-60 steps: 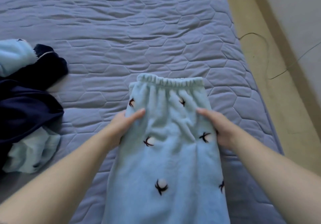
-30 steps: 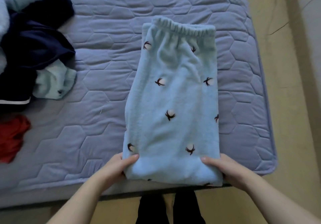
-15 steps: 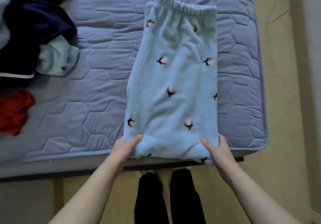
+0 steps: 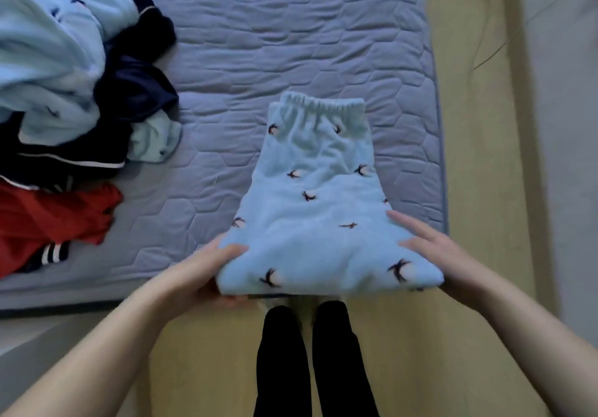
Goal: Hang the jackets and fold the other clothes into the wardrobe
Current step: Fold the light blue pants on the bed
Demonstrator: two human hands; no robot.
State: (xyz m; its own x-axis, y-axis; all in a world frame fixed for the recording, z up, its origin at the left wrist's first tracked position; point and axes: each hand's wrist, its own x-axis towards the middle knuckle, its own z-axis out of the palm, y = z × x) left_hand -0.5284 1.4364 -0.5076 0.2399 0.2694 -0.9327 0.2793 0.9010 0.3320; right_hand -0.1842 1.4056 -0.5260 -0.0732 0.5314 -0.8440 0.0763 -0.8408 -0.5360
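Count recorded: one mattress; one pair of light-blue fleece trousers; one red garment; one light-blue fleece garment; navy garments, number indeterminable.

Folded pants on mattress by its right edge, clothes pile well left, left hand and right hand at near corners, seemingly overhanging.

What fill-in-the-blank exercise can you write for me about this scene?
The left hand and the right hand hold pants coloured light ____.
The clothes pile lies to the ____ of the pants.
The pile's garment nearest the mattress edge is ____.
Missing words: blue; left; red.
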